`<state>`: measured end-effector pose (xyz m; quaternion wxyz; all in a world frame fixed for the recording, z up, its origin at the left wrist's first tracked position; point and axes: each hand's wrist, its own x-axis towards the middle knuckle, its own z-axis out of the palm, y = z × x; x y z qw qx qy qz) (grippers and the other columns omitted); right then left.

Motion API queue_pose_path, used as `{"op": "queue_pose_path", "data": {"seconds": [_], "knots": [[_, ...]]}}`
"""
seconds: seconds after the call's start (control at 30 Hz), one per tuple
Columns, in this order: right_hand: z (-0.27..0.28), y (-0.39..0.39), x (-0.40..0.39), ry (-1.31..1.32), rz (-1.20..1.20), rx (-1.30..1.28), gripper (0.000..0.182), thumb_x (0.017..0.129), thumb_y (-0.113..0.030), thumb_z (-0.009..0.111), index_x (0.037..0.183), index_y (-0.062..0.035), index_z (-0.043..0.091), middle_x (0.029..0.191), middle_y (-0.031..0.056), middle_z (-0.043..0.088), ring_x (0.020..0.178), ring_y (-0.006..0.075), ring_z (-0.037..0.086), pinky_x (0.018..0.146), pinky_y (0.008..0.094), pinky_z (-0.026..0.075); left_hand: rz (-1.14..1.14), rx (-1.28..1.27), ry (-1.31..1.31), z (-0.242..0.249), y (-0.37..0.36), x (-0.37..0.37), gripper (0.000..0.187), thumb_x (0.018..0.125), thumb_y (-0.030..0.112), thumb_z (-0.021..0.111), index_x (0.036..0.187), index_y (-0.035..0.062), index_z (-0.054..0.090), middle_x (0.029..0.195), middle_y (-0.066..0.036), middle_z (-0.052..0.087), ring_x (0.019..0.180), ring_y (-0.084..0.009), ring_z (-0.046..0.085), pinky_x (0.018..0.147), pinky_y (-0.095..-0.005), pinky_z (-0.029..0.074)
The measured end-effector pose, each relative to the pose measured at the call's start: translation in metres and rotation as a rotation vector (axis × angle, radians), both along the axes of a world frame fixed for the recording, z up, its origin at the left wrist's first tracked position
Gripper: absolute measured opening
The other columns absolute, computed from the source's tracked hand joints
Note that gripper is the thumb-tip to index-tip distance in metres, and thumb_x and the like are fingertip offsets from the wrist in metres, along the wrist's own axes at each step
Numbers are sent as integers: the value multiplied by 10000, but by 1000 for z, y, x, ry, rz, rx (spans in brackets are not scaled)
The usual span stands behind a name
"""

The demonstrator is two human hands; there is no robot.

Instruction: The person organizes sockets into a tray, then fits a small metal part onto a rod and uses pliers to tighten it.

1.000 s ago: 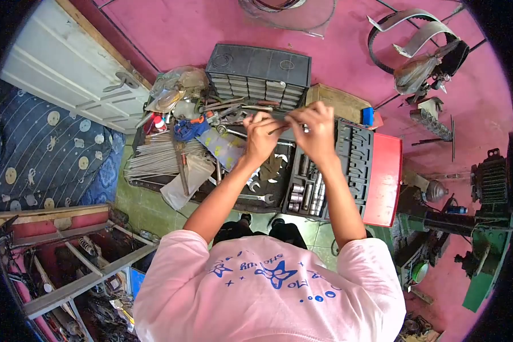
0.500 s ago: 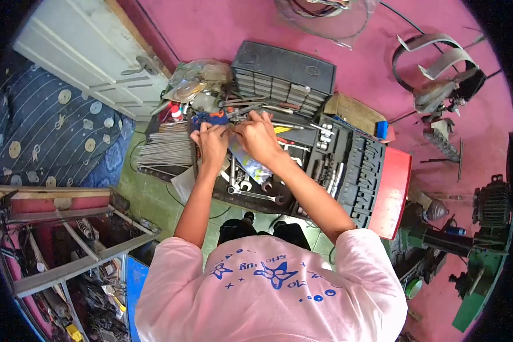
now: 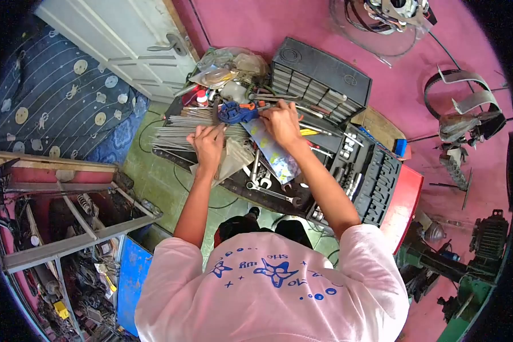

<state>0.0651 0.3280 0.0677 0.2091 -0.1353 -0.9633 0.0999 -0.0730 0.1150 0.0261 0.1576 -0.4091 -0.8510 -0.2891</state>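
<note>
My left hand (image 3: 209, 143) is over a bundle of thin metal rods (image 3: 176, 137), its fingers bent together. What they pinch, if anything, is too small to make out. Beside that hand lies a crumpled clear plastic bag (image 3: 233, 158). My right hand (image 3: 281, 123) has curled fingers at the right end of a blue bundle with orange parts (image 3: 236, 113). Whatever is under those fingertips is hidden. A shiny flower-patterned packet (image 3: 279, 161) extends below my right hand, and a combination wrench (image 3: 273, 194) lies near the bench's front edge.
Behind the hands stands a black drawer cabinet (image 3: 322, 77). On the right is an open socket-set case (image 3: 370, 182) with a red panel (image 3: 402, 199). A small red-and-white bottle (image 3: 202, 98) and plastic bags (image 3: 233, 60) crowd the back left. A metal rack (image 3: 68, 251) stands at lower left.
The camera view has shifted. My hands have moved apart, the left one onto the rods' side. More of the blue bundle, the flowered packet and the clear bag shows between them.
</note>
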Motion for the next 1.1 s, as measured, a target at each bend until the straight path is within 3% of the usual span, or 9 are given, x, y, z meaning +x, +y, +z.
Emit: {"op": "queue_pose_path", "data": {"seconds": [0.1,0.13,0.3,0.43,0.57,0.63,0.7,0.83,1.1], "knots": [[-6,5,2,-193,-30,19,137,777,-153,680,865,-138,785,876,71,756,1029,289,603,890,483,407,-61,-1,-23,-2,10,-1,185,884,189,744,1052,163,816,941,34,776,982,-169,607,913,-424,326],[-17,7,1,-111,-17,12,138,779,-155,670,852,-142,786,861,78,752,1044,304,600,900,499,402,-57,12,-9,-3,14,-3,195,887,189,744,1064,149,813,966,23,781,992,-172,609,916,-420,327],[-23,6,8,-197,-126,122,187,785,-146,717,941,-187,812,944,55,780,1074,284,611,890,491,411,-7,129,11,-14,47,-14,271,885,210,760,1133,107,798,1051,-1,789,1038,-196,611,923,-408,362],[-24,16,17,-178,-260,111,198,792,-172,754,984,-185,803,988,29,776,1056,264,598,879,479,398,-82,122,-178,2,76,-42,265,904,235,754,1145,137,802,1170,-29,773,1063,-230,608,936,-402,403],[-20,18,21,-122,-217,22,193,797,-185,762,986,-186,802,1013,15,772,1025,250,585,863,480,391,-92,60,-150,30,90,-51,245,917,241,743,1140,161,808,995,-35,782,931,-241,606,846,-413,414],[-19,17,20,-177,-179,94,192,810,-186,751,994,-192,804,995,9,766,1028,251,580,856,481,391,-96,63,-120,40,92,-39,214,910,221,721,1088,152,817,1030,-23,786,941,-231,582,882,-415,406],[-19,19,18,-174,-155,77,188,799,-164,733,976,-181,795,978,19,761,1037,266,586,864,493,394,-252,14,-23,45,93,-19,185,882,199,732,1035,153,825,972,-24,783,941,-233,585,856,-411,405],[-16,17,6,-222,-101,59,162,770,-124,690,908,-154,771,883,66,745,1050,298,604,876,527,403,-309,-63,-123,22,101,16,142,832,175,772,958,153,831,906,-38,768,988,-255,606,861,-431,404],[-8,15,-7,-384,-54,75,169,798,-271,738,929,-178,791,870,58,745,1081,288,604,876,534,388,-225,-112,-138,2,96,29,140,827,177,768,946,143,833,900,-63,760,1048,-278,595,883,-452,399]]}}
